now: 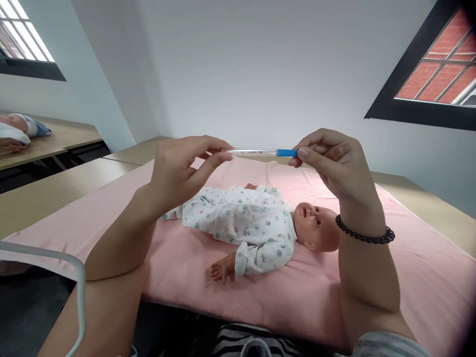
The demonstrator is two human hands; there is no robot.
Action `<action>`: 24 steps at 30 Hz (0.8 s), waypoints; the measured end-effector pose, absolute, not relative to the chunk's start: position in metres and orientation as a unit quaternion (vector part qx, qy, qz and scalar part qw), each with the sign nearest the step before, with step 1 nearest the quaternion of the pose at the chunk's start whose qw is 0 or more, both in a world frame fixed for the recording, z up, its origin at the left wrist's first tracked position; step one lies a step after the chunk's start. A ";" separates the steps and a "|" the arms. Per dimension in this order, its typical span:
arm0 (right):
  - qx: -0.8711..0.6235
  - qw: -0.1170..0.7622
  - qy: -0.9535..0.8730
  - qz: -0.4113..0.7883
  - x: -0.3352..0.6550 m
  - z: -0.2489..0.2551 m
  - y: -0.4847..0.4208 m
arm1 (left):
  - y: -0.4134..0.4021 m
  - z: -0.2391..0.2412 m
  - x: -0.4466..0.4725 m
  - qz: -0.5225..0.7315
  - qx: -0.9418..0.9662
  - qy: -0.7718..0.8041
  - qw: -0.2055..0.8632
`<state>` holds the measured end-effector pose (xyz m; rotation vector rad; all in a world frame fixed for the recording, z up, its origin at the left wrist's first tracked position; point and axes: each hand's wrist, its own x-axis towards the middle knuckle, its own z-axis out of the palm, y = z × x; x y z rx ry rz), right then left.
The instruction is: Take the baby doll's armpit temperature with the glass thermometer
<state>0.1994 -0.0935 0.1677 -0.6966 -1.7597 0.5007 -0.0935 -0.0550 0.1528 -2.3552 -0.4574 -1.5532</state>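
A glass thermometer (255,152) with a blue end is held level in front of me, above the table. My left hand (189,166) pinches its clear tip between thumb and fingers. At the opposite end, my right hand (325,156) grips the blue part between thumb and forefinger; a dark beaded bracelet (364,235) circles that wrist. Below both hands a baby doll (241,218) lies on its back in a white patterned sleepsuit, its head to the right. My right forearm partly covers the doll's head.
Under the doll a pink cloth (260,302) covers much of the wooden table (63,186). At the left, a pale curved tube (80,297) crosses the foreground. Another doll (18,126) with a blue and white cap lies on a farther table. A wall stands behind.
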 end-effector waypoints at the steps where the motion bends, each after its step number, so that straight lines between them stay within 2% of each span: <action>1: -0.299 0.555 -0.747 0.213 0.199 0.167 -0.094 | -0.055 0.153 -0.093 -0.536 -0.815 -0.162 0.145; 5: -0.323 0.537 -0.750 0.209 0.196 0.168 -0.098 | -0.058 0.153 -0.093 -0.532 -0.815 -0.183 0.139; 8: -0.306 0.589 -0.724 0.187 0.209 0.176 -0.102 | -0.060 0.154 -0.094 -0.533 -0.814 -0.198 0.121; 10: -0.212 0.679 -0.659 0.245 0.231 0.181 -0.101 | -0.061 0.156 -0.096 -0.548 -0.804 -0.199 0.118; 11: -0.117 0.726 -0.605 0.304 0.244 0.183 -0.099 | -0.060 0.157 -0.098 -0.560 -0.796 -0.197 0.122; 13: 0.124 0.749 -0.476 0.445 0.272 0.183 -0.094 | -0.059 0.159 -0.102 -0.587 -0.777 -0.188 0.131; 14: 0.123 0.759 -0.451 0.454 0.284 0.181 -0.090 | -0.058 0.159 -0.103 -0.598 -0.768 -0.186 0.131; 16: -0.082 0.767 -0.483 0.415 0.300 0.174 -0.081 | -0.057 0.160 -0.107 -0.615 -0.756 -0.191 0.120; 18: -0.318 0.715 -0.535 0.318 0.307 0.167 -0.074 | -0.057 0.161 -0.109 -0.628 -0.746 -0.194 0.108; 19: -0.386 0.682 -0.562 0.266 0.307 0.165 -0.072 | -0.057 0.161 -0.110 -0.631 -0.744 -0.194 0.104; 22: -0.473 0.648 -0.588 0.100 0.306 0.164 -0.070 | -0.055 0.161 -0.111 -0.635 -0.744 -0.182 0.100; 24: -0.431 0.706 -0.562 0.024 0.304 0.167 -0.071 | -0.053 0.161 -0.111 -0.638 -0.745 -0.165 0.105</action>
